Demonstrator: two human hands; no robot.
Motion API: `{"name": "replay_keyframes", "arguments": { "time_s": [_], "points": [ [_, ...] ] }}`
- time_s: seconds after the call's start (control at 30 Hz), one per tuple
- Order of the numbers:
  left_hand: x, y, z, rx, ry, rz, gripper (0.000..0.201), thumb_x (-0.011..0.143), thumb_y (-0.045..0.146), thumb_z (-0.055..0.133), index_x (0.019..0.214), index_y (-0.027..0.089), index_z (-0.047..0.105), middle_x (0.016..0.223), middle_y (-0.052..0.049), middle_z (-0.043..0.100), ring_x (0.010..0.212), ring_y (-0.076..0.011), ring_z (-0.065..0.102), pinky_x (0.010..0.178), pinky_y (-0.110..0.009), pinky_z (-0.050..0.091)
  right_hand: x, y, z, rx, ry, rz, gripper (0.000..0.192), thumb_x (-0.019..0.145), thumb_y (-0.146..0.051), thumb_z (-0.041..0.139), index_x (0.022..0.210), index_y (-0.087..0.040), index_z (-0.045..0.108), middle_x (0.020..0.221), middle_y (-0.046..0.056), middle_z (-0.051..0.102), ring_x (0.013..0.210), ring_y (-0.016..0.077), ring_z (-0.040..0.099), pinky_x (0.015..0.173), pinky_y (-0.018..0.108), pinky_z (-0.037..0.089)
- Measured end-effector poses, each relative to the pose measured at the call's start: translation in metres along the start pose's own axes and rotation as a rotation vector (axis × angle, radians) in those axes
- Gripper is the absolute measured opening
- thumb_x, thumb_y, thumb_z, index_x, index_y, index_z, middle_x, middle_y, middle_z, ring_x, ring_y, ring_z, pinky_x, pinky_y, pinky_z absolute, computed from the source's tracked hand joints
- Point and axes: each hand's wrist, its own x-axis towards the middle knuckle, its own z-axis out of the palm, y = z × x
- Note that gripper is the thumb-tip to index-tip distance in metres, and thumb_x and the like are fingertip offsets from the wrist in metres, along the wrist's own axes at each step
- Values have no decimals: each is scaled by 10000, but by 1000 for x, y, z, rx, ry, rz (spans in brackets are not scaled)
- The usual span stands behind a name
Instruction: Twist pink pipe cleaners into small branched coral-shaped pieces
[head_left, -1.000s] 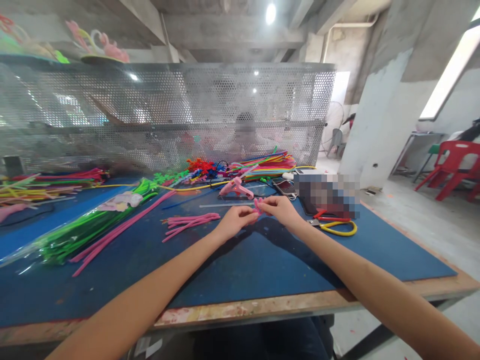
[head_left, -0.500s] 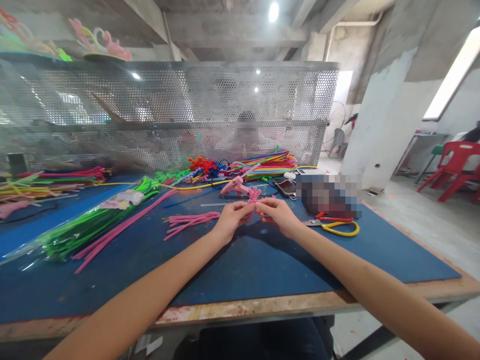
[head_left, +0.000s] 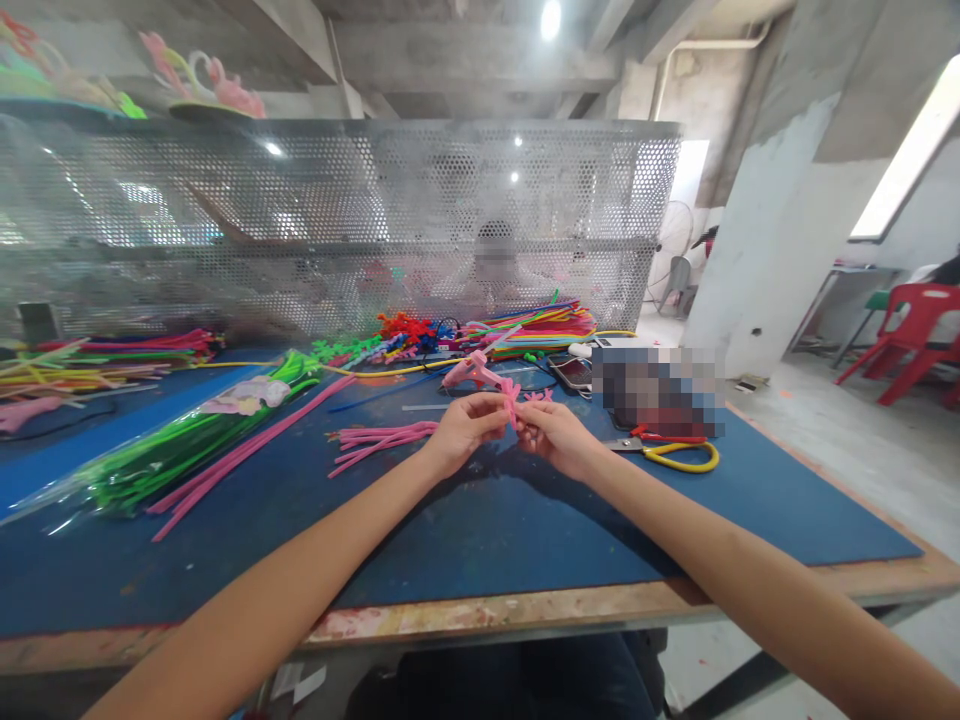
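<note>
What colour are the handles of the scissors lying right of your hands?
Yellow and red; the scissors lie on the blue mat, clearest in the head view.

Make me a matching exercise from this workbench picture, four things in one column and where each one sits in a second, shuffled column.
Things:
1. pink glue gun
2. yellow-handled pliers
3. green pipe cleaner bundle
4. small pink pipe cleaner piece

Places:
A. in a clear bag, left on the mat
B. between both hands' fingers
C. right of the hands, on the mat
D. just beyond the hands

Pairs: 1-D, 2-C, 3-A, 4-B

Perforated metal screen (head_left: 375,220), bare concrete walls, red plastic chairs (head_left: 911,335), bright window (head_left: 911,150).
</note>
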Motion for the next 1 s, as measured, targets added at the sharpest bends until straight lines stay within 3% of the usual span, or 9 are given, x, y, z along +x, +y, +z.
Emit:
{"name": "replay_keyframes", "arguments": {
  "time_s": [0.27,0.53,0.8,1.0],
  "points": [
    [2,0,-3,33,-5,22,270,501,271,807,675,129,658,603,12,640,553,-98,567,616,-249,460,-4,0,2,-5,-54,7,252,585,-317,764,585,-129,597,546,-35,547,457,36,439,486,193,383],
    [1,-2,-2,-106,-22,-23,275,458,246,833,623,116,656,585,1,639,557,-115,588,632,-292,494,-3,0,1,-46,-131,-26,211,619,-294,745,609,-127,617,583,-26,547,502,43,451,504,192,388],
    [1,-2,0,-143,-87,-29,246,532,247,808,634,116,626,591,-4,633,590,-121,598,658,-294,504,-3,-2,3,-40,-87,-38,217,579,-293,766,625,-137,624,621,-19,571,539,55,473,517,194,370],
    [1,3,0,-182,-61,-41,267,596,309,769,721,151,595,651,24,605,600,-115,593,585,-247,489,-3,-1,4,-79,-58,-83,255,586,-343,757,625,-151,594,595,-31,548,512,56,449,518,207,344]
  ]
}}
